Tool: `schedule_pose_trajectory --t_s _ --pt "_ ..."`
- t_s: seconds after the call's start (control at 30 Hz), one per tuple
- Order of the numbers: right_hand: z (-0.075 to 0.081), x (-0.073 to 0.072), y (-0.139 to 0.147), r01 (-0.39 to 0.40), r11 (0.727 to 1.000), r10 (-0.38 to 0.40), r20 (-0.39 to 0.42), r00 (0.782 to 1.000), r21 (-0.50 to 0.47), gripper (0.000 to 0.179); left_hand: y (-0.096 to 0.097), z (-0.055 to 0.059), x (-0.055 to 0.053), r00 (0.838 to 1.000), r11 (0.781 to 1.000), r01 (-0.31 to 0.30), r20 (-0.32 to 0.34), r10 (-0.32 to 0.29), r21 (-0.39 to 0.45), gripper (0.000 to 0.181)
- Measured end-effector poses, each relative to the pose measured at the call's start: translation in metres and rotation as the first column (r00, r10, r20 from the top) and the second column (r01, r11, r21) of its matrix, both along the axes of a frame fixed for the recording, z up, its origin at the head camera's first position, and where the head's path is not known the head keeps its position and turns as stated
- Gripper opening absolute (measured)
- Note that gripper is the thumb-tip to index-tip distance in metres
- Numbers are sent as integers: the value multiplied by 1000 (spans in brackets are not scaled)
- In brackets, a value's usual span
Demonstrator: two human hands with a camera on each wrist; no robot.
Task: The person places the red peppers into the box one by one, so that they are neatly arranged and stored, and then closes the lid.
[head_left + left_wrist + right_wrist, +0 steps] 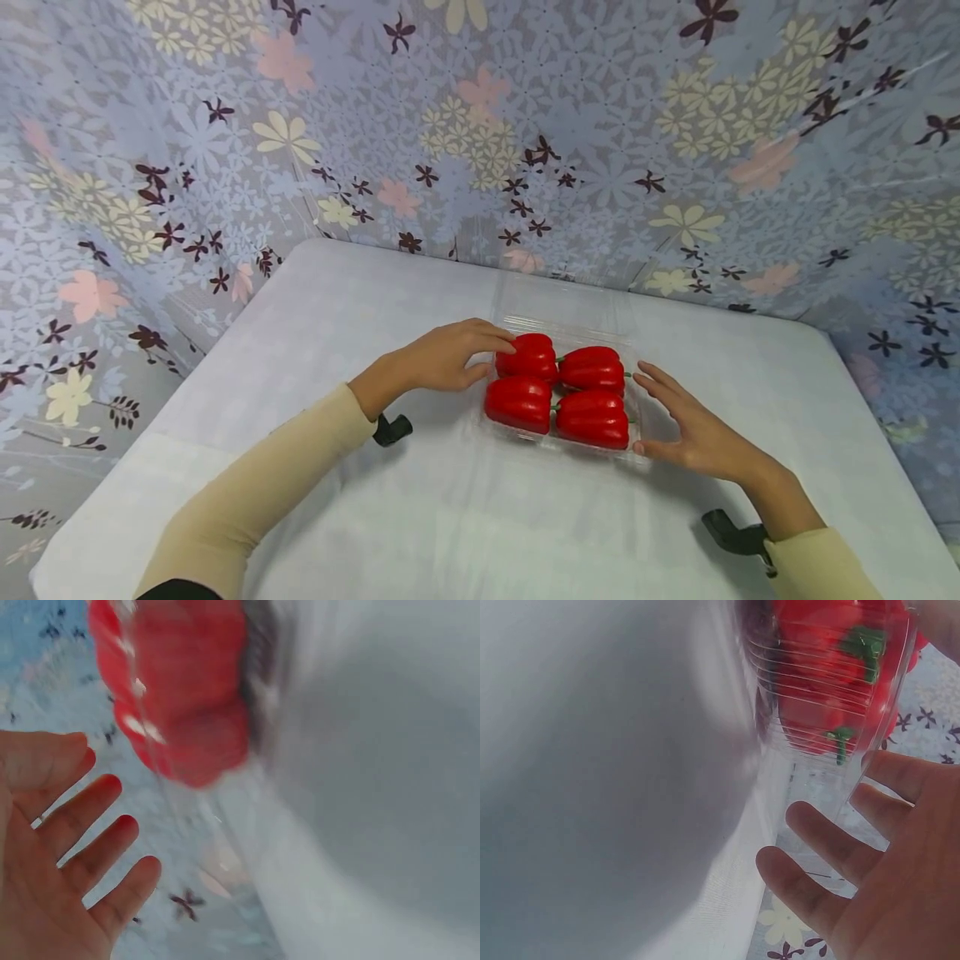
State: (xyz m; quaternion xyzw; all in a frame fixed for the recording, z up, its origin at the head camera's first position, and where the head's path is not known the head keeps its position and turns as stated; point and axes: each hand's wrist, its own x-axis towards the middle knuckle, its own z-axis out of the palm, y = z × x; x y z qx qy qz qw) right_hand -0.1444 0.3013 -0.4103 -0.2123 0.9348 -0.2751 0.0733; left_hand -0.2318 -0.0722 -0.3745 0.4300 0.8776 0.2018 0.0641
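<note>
Several glossy red bell peppers (592, 418) with green stems lie side by side in a clear plastic clamshell container (636, 429), whose transparent lid (566, 302) is folded back toward the wall. At the container's left side is my left hand (447, 354), its fingertips over the back-left pepper (529, 358) and its thumb apart from them. My right hand (693, 429) is at the right side, fingers spread and extended, with fingertips right at the container's edge. Through the ribbed clear wall in the right wrist view, green stems (841, 742) show.
A white cloth (360, 292) covers the table. Behind and around it hangs a flower-patterned fabric (420, 108). Black wrist-worn parts (393, 430) show below the left wrist and near the right wrist.
</note>
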Motion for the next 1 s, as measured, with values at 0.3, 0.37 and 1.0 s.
schedule_pose_trajectory --t_s 0.3,0.37,1.0 --pt "-2 0 1 -12 1000 12 -9 1000 -28 93 -9 -18 -46 946 949 -314 102 309 35 36" --pt "-3 0 0 -13 999 12 -7 1000 -34 93 -10 -19 -56 920 928 -371 146 363 29 37" --pt "-3 1 2 -13 999 13 -9 1000 -36 92 9 -31 -94 660 761 -637 594 460 119 50"
